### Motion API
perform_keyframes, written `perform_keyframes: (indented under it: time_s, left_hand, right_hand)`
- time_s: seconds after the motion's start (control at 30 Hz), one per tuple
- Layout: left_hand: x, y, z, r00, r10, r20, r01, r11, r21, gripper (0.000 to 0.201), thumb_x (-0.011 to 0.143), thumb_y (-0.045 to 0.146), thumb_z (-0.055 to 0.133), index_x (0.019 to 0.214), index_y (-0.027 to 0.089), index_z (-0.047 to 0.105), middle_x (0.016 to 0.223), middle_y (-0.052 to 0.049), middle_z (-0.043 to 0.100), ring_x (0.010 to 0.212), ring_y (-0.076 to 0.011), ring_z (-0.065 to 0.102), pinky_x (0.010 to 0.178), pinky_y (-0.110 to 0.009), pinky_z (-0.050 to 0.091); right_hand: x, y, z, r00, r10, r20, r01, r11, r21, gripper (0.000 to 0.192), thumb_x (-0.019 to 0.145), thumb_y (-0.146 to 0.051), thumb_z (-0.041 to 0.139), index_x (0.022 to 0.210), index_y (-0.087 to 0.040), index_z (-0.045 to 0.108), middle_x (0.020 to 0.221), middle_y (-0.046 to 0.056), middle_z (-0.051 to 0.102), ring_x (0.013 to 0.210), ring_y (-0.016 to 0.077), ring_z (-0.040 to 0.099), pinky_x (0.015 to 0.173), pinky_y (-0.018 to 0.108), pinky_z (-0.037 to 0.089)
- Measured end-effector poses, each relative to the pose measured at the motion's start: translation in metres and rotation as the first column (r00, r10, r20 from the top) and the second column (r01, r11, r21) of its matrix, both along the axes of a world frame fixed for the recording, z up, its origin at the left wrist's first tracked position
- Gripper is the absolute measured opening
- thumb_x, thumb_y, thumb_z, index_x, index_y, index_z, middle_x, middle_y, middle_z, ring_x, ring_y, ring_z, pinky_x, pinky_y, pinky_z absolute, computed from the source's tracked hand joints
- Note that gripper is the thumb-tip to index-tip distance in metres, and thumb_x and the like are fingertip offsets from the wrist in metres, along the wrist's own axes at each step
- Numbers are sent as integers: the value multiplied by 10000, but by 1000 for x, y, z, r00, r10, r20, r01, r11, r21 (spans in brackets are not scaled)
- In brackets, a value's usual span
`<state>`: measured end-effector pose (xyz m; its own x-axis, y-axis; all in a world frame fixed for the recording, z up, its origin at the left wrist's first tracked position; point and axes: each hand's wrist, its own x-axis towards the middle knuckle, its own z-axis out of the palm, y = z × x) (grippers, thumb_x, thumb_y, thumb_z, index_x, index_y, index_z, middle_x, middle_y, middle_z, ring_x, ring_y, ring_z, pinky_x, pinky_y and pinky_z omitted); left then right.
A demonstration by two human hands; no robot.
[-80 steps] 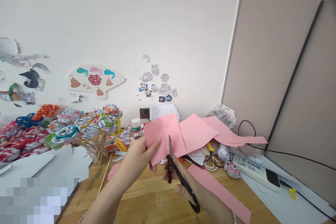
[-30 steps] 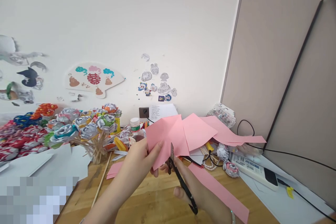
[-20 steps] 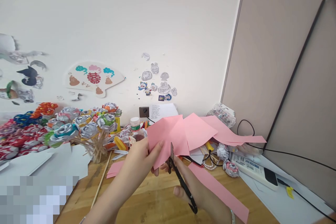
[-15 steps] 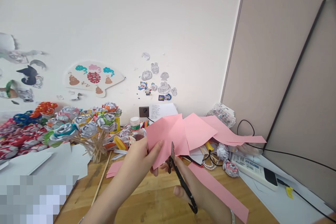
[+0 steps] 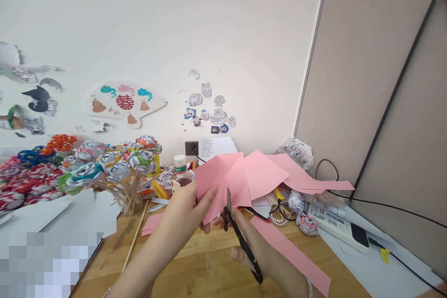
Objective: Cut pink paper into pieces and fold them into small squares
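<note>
My left hand pinches the lower left corner of a pink paper sheet held up above the wooden desk. My right hand grips black-handled scissors. Their blades point up and sit in the paper's lower edge, just right of my left thumb. The cut part of the sheet fans out to the right in overlapping flaps. A long pink strip lies on the desk under my right wrist.
Paper roses on wooden sticks crowd the left back of the desk beside white sheets. A small bottle, beads, a power strip and cables lie at the back right. A grey partition stands on the right.
The scissors have bitten a little further up into the pink sheet and the blades have closed somewhat. Both hands stay in nearly the same place.
</note>
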<state>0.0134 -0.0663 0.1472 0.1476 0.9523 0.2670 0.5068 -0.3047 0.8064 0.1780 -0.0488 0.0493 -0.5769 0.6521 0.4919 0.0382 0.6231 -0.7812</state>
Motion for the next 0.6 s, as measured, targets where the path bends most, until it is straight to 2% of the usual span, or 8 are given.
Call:
perform_keyframes:
  time_s: [0.43, 0.6]
  left_hand:
    - [1, -1, 1, 1000, -8, 14, 8, 1000, -13, 304, 756, 371, 421, 507, 197, 434, 363, 58, 517, 344, -116, 511, 398, -188, 362]
    - [0, -1, 0, 1000, -5, -19, 5, 1000, 5, 311, 768, 379, 407, 519, 195, 432, 369, 56, 505, 352, -113, 509, 404, -184, 356]
  right_hand:
    - [-2, -1, 1, 1000, -11, -3, 11, 1000, 1, 610, 752, -564, 435, 1233, -205, 330, 1083, 116, 489, 985, 239, 469, 876, 381, 344]
    - [-4, 0, -4, 998, -5, -67, 4, 1000, -12, 627, 742, -573, 443, 1234, -204, 322, 1046, 109, 492, 954, 232, 480, 859, 374, 355]
